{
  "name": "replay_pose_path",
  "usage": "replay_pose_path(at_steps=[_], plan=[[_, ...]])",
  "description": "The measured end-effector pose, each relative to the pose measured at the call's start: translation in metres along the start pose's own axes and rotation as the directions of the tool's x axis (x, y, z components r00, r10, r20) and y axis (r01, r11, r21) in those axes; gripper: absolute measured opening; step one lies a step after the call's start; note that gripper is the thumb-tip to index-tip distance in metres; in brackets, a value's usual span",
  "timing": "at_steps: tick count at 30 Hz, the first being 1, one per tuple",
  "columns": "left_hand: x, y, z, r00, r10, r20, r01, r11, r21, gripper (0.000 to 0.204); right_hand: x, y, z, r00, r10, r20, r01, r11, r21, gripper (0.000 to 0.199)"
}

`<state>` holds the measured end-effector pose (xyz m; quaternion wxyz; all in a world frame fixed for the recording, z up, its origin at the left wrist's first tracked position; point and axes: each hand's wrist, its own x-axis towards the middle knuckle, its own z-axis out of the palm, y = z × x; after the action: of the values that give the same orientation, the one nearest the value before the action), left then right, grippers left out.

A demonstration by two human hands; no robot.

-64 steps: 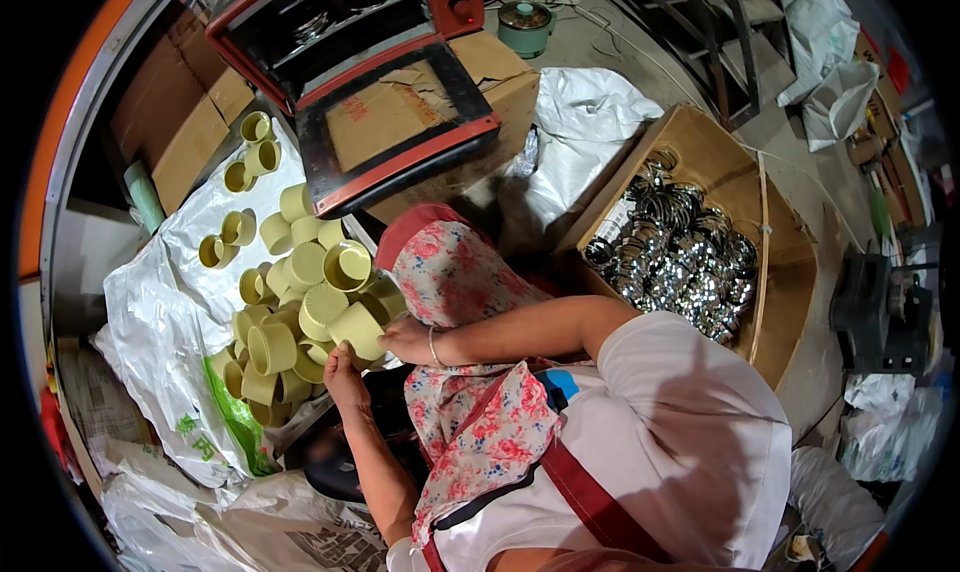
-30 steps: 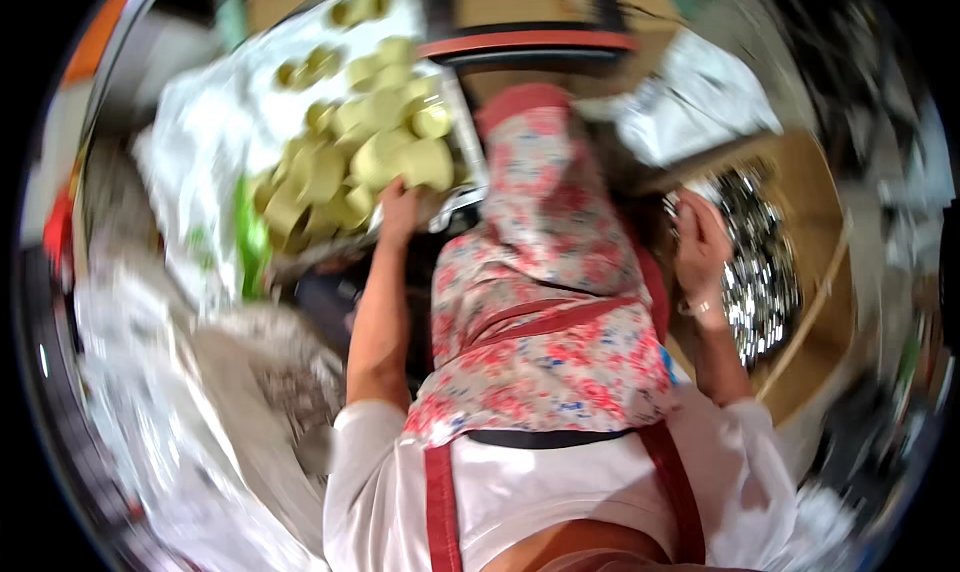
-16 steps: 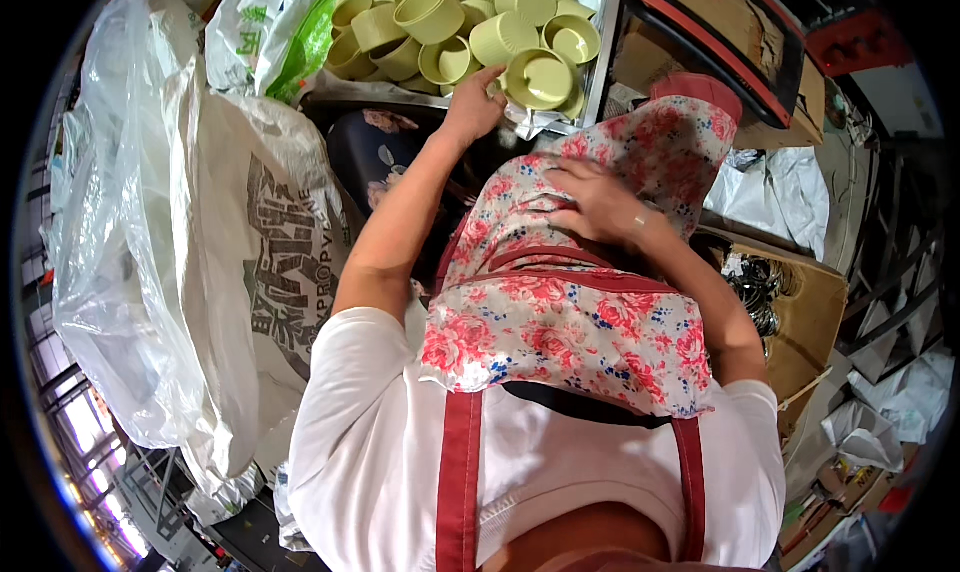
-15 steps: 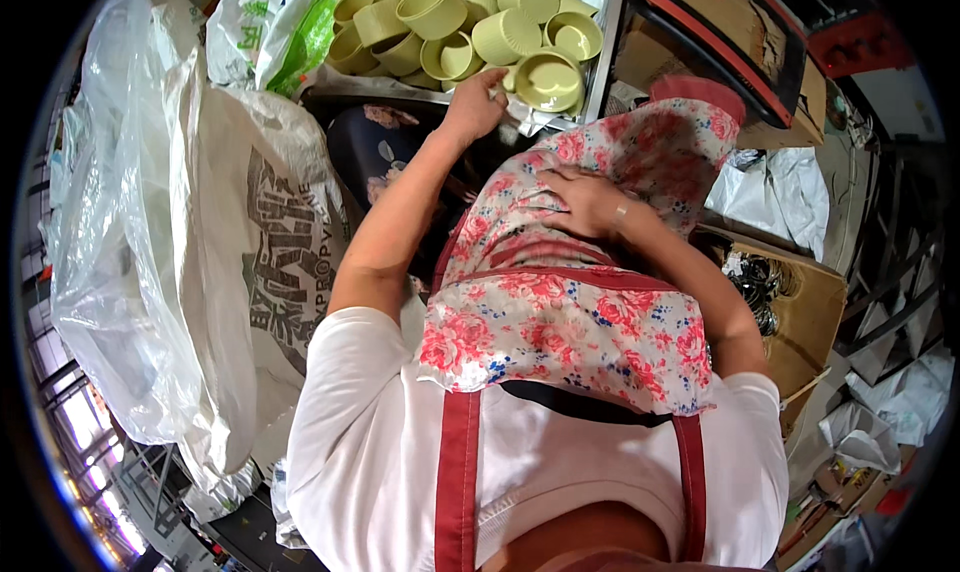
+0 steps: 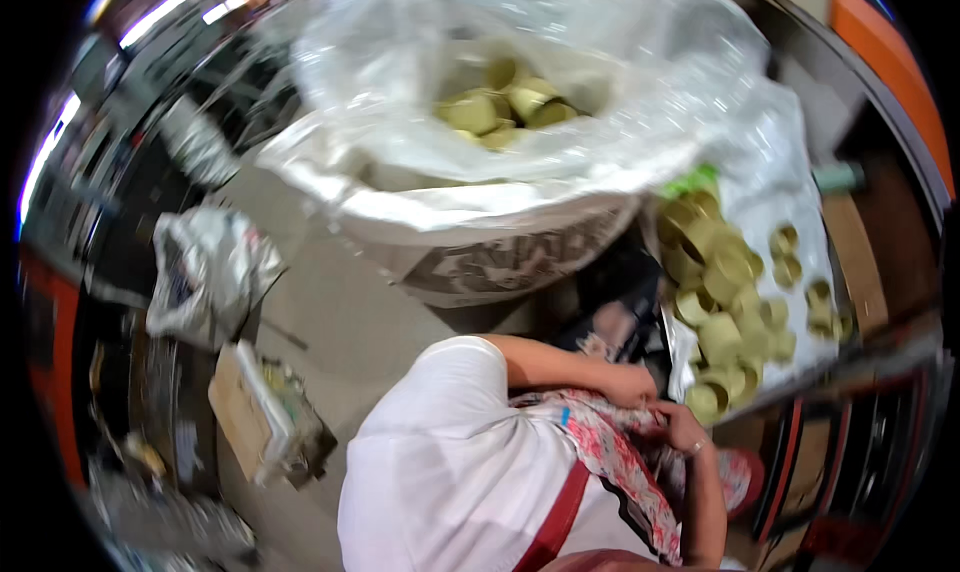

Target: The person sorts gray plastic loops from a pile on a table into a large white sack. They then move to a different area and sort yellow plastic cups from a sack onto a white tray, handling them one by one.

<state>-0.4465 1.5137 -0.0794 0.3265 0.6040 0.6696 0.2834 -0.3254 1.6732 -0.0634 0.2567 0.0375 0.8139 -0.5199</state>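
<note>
My left hand and my right hand meet low in the picture, both curled into a floral cloth that hangs over my white shirt and red apron strap. My right wrist wears a thin bracelet. Just beyond the hands, several yellow-green plastic cups lie heaped on a white sheet. The nearest cup sits a finger's width from my left hand. The picture is blurred, so the finger grip shows only roughly.
A big clear plastic sack holding more yellow cups stands ahead. A green bag lies beside the sheet. A small plastic bag and a cardboard box lie on the floor at left. A red-framed machine stands at lower right.
The view has swung round hard. My left hand has drawn back from the cups to the floral cloth, joining my right hand there. The big sack has come into view.
</note>
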Motion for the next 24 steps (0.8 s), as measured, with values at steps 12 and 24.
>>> replay_pose_path(at_steps=[12, 24], plan=[[-0.203, 0.185, -0.223, 0.317, 0.63, -0.709, 0.495, 0.528, 0.69, 0.038, 0.112, 0.068, -0.094, 0.976, -0.008, -0.216, 0.078, 0.946, 0.315, 0.017], [-0.262, 0.171, -0.309, 0.231, -0.181, -0.956, 0.934, 0.316, 0.166, 0.032, 0.147, 0.072, -0.096, 0.965, -0.2, -0.169, 0.198, 0.98, -0.03, 0.015]])
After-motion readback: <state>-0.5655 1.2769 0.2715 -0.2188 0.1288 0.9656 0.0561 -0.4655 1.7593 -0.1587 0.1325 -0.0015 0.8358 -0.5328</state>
